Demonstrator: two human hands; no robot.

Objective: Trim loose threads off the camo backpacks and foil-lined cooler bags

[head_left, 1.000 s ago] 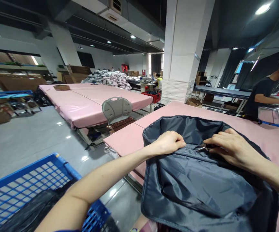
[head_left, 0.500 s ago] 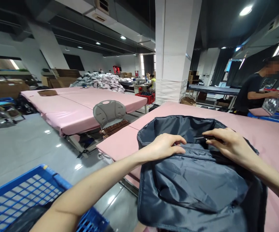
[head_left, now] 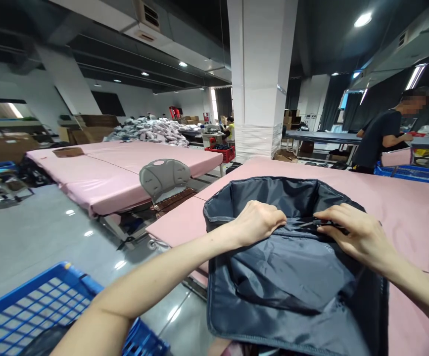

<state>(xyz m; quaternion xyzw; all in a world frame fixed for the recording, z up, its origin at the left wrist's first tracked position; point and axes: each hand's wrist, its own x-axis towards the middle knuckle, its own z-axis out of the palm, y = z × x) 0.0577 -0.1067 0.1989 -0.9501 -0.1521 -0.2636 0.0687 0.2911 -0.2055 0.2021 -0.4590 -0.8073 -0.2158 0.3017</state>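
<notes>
A dark navy fabric bag (head_left: 288, 282) with a shiny lining lies opened out at the near edge of the pink-covered table. My left hand (head_left: 261, 220) pinches the cloth along a seam across the bag's middle. Just right of it, my right hand (head_left: 355, 232) is closed on a small dark tool (head_left: 315, 224), whose thin metal tip points left toward the seam. It looks like thread snips, though the fingers cover most of it. A narrow gap separates the two hands.
A blue plastic crate (head_left: 51, 301) with dark material inside stands at lower left. A grey chair (head_left: 166, 178) sits between my table and another pink-covered table (head_left: 125, 163). Behind my table rises a white pillar (head_left: 259, 84). A co-worker (head_left: 379, 133) stands at right.
My left fingers have closed on the seam. The tool tip in my right hand has come down closer to it. The co-worker has lowered a clear plastic item out of sight.
</notes>
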